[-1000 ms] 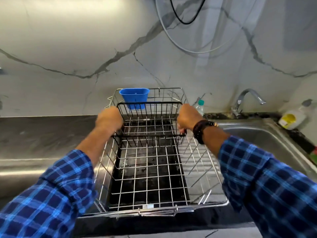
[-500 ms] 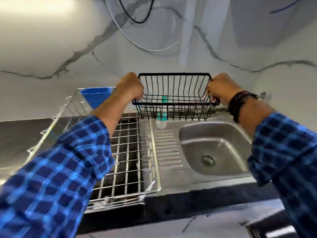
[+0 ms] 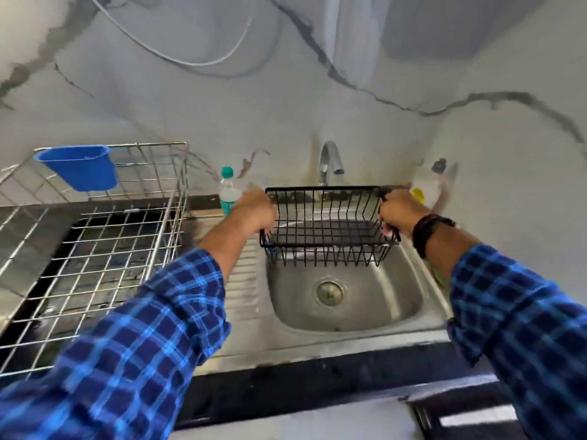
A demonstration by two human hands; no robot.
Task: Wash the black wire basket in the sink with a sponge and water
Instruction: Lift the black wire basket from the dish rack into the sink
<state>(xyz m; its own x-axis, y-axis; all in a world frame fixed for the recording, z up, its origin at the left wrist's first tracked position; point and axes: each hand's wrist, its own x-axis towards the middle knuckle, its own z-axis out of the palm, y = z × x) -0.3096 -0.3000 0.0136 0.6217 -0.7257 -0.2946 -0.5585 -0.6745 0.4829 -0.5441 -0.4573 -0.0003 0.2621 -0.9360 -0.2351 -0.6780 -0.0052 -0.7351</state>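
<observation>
Fingers (image 3: 386, 230) seemingly half-hidden behind black basket (image 3: 327, 231).

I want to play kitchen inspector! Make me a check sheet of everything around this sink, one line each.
Surface: steel sink with ribbed draining board, dark counter in front.
Job's things: black wire basket held over the sink; tap behind, no water seen; no sponge clearly seen.
Clutter: steel dish rack with blue cup, water bottle, soap bottle.
Hands: left hand and right hand each grip a basket end.
Cables: white cable looped on the wall.
Surroundings: grey-veined wall.
</observation>
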